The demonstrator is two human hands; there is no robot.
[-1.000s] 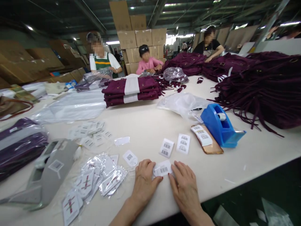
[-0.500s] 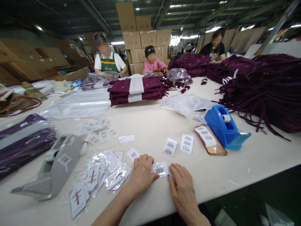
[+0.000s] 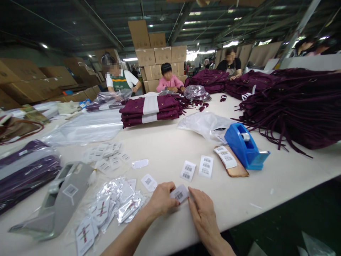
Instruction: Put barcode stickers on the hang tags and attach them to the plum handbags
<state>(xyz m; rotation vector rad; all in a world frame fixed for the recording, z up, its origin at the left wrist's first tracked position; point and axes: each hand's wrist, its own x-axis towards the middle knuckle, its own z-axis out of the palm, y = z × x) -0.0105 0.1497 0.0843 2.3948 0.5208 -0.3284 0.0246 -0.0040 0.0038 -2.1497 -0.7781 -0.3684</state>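
A small white barcode tag point(image 3: 179, 194) in clear plastic is pinched at its left end by my left hand point(image 3: 162, 200), tilted up a little off the table. My right hand point(image 3: 203, 209) rests just right of the tag, fingers stretched out, its fingertips close to the tag's right end; I cannot tell whether they touch. Beyond the hands lie two sheets of barcode stickers, a left one point(image 3: 188, 171) and a right one point(image 3: 206, 166). A white tag with a square code point(image 3: 149, 182) is by my left fingers. Bagged tags point(image 3: 117, 201) are heaped left of my left forearm.
A grey tape dispenser point(image 3: 60, 199) stands at left, a blue one point(image 3: 245, 146) at right beside a phone point(image 3: 239, 171) with stickers on it. Folded maroon bags point(image 3: 162, 107) and a maroon strap pile point(image 3: 293, 106) lie farther back. Co-workers sit across the table.
My left hand has closed on the barcode tag and tilted it up from lying flat. The right hand stays beside it. The head view has shifted slightly.
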